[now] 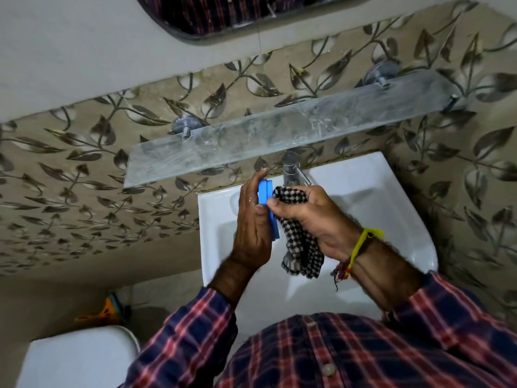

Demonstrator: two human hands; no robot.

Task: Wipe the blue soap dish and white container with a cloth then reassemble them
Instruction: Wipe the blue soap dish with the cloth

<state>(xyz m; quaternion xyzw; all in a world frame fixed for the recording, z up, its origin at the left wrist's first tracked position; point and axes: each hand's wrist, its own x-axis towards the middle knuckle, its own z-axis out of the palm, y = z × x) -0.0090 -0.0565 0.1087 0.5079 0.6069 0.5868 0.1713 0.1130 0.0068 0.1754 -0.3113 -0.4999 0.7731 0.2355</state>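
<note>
My left hand (253, 222) holds the blue soap dish (268, 204) on edge above the sink, fingers curled over its top and thumb along its near side. My right hand (313, 219) grips a black-and-white checked cloth (300, 247) and presses it against the dish's right face. The cloth's loose end hangs down below my right palm. No white container is visible.
Below my hands is a white washbasin (391, 208) with a chrome tap (292, 170) at its back. A frosted glass shelf (279, 130) juts from the leaf-patterned tiled wall above. A white toilet tank (78, 359) stands at lower left, with an orange object (103, 313) behind it.
</note>
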